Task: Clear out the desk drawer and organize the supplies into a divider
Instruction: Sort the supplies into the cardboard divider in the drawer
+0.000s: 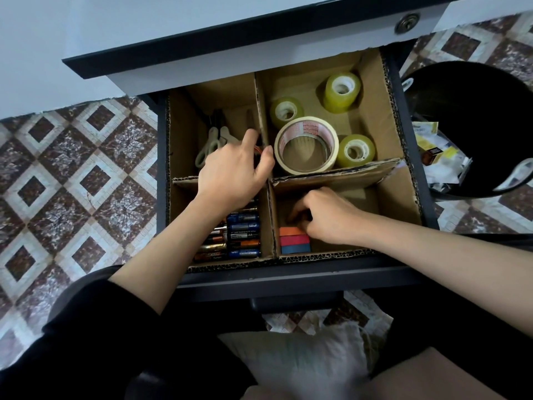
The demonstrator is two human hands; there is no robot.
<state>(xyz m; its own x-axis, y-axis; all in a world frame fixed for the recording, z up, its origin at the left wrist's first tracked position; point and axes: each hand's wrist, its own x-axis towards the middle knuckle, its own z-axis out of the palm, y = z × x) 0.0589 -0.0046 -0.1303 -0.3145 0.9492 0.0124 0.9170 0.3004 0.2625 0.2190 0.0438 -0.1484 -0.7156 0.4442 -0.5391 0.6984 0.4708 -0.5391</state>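
Head view: I look down past a white table (129, 39) with a dark front edge and a round keyhole lock (406, 23) near its right end. Below it the dark drawer (288, 282) stands pulled out, and a cardboard divider (401, 194) fills it with four compartments.

The far left one holds pale-handled scissors (209, 145). The far right one holds a wide tape roll (305, 122) lying flat with three small yellowish tape rolls (341, 92) around it. In the near left one, batteries (243, 235) lie stacked side by side. In the near right one, orange, pink and blue sticky note pads (294, 241) sit against the near left corner.

Of the hands, the left hand (230, 171) reaches over the batteries to the divider's middle wall, with forefinger and thumb on either side of it, pinching it. A sliver of red shows between them, and I cannot tell what it is. The right hand (328, 217) sits in the near right compartment just beside the pads, fingers curled down into shadow. Whether it holds anything I cannot tell.

The floor (86, 174) is tiled in brown and white diamonds. A black bin (490, 111) stands just right of the drawer with crumpled paper scraps (441, 157) inside. A pale cushion (302, 359) lies below the drawer, between black sleeves (101, 342).
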